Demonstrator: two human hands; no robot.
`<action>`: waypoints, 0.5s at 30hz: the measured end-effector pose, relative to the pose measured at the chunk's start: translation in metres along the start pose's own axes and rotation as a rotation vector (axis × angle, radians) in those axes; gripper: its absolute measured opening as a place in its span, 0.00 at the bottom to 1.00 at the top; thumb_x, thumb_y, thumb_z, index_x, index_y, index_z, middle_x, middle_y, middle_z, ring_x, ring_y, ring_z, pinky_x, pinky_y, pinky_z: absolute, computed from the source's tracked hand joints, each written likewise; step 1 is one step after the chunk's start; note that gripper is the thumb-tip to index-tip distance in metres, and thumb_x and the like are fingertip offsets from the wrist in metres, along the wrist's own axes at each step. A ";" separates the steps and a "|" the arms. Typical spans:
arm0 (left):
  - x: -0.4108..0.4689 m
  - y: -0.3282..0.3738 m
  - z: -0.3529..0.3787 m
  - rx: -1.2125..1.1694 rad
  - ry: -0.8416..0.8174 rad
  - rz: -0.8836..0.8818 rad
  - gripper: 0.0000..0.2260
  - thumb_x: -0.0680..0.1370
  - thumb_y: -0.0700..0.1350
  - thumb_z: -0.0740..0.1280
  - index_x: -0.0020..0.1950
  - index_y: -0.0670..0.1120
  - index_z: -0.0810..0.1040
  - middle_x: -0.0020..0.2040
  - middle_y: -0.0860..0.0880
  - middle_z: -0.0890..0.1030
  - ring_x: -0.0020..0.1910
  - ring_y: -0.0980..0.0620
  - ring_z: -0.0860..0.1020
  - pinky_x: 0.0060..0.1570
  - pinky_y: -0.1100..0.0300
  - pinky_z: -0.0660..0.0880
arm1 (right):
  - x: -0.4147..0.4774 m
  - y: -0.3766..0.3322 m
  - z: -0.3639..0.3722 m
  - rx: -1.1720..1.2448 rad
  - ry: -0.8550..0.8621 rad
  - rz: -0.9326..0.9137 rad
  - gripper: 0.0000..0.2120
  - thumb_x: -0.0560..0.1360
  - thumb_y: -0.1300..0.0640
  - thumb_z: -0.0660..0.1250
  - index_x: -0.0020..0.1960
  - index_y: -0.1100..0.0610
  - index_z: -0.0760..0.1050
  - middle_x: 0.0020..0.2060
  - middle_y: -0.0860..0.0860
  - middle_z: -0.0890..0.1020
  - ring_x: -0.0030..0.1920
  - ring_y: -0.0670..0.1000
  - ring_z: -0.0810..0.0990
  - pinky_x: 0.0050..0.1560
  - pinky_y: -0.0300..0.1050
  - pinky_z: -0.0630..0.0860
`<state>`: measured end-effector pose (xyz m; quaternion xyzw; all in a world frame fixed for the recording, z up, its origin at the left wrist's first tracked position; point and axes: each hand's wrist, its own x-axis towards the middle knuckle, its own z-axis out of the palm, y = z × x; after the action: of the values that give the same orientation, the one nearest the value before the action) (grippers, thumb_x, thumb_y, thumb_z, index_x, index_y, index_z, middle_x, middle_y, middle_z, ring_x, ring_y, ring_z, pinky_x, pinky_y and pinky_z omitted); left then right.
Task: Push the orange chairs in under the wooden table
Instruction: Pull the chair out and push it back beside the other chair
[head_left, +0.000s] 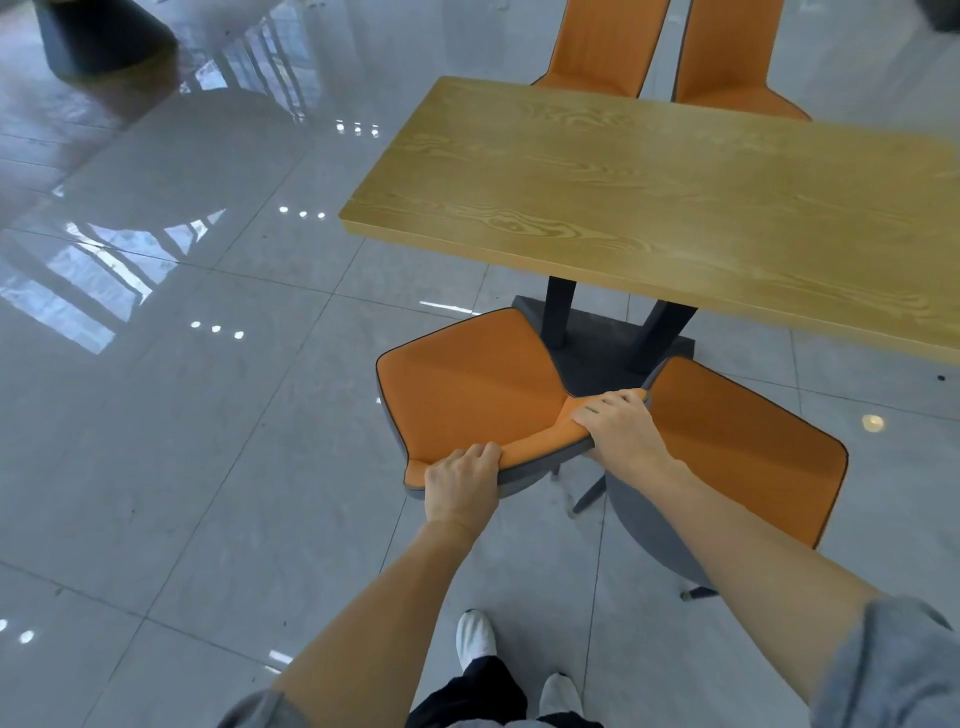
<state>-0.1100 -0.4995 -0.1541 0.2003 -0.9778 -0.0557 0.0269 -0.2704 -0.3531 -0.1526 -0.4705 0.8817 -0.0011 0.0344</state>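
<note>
- Four orange chairs are showing around the wooden table (649, 208): two at its far edge, two at its near edge.
- Both hands are gripping the top edge of the near left chair's backrest (540, 441); the left hand (460, 483) is curling its fingers over the left end, the right hand (621, 426) is closing over the right end.
- That near left chair (467, 384) is standing on the floor just outside the table's near edge, seat angled toward the dark table base (597, 353).
- The near right chair (737, 441) is sitting just beside it, also not yet under the table; whether the two are touching is hard to tell.
- The two far chairs (670, 57) are appearing tucked close to the far edge.
- The chair is looking stiff and fairly light, with padded upholstery, and it is probably going to slide easily on the glossy tile floor (208, 415).
- Holding the backrest top at both ends is likely giving good steering; the base is the obstacle to watch.
</note>
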 end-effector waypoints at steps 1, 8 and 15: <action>-0.001 0.000 0.001 0.008 -0.019 -0.008 0.17 0.53 0.37 0.79 0.29 0.46 0.72 0.22 0.51 0.73 0.20 0.51 0.70 0.21 0.66 0.56 | 0.000 -0.001 -0.001 -0.015 -0.026 -0.001 0.13 0.70 0.51 0.73 0.52 0.54 0.78 0.51 0.52 0.84 0.53 0.55 0.79 0.60 0.54 0.69; -0.002 -0.005 -0.006 -0.016 -0.150 0.022 0.07 0.76 0.47 0.65 0.47 0.46 0.70 0.42 0.48 0.78 0.39 0.47 0.76 0.32 0.57 0.66 | -0.010 -0.015 -0.011 -0.050 -0.102 -0.087 0.20 0.75 0.49 0.67 0.64 0.54 0.70 0.61 0.52 0.77 0.62 0.54 0.72 0.67 0.53 0.64; -0.017 -0.016 -0.040 0.002 -0.210 -0.033 0.09 0.78 0.50 0.62 0.49 0.45 0.73 0.45 0.47 0.79 0.42 0.46 0.77 0.37 0.56 0.69 | -0.009 -0.056 -0.046 -0.018 -0.073 -0.234 0.15 0.77 0.46 0.60 0.59 0.53 0.74 0.54 0.51 0.81 0.53 0.53 0.77 0.54 0.52 0.74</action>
<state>-0.0853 -0.5110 -0.1168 0.2095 -0.9718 -0.0761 -0.0770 -0.2216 -0.3780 -0.1044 -0.5703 0.8189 0.0200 0.0618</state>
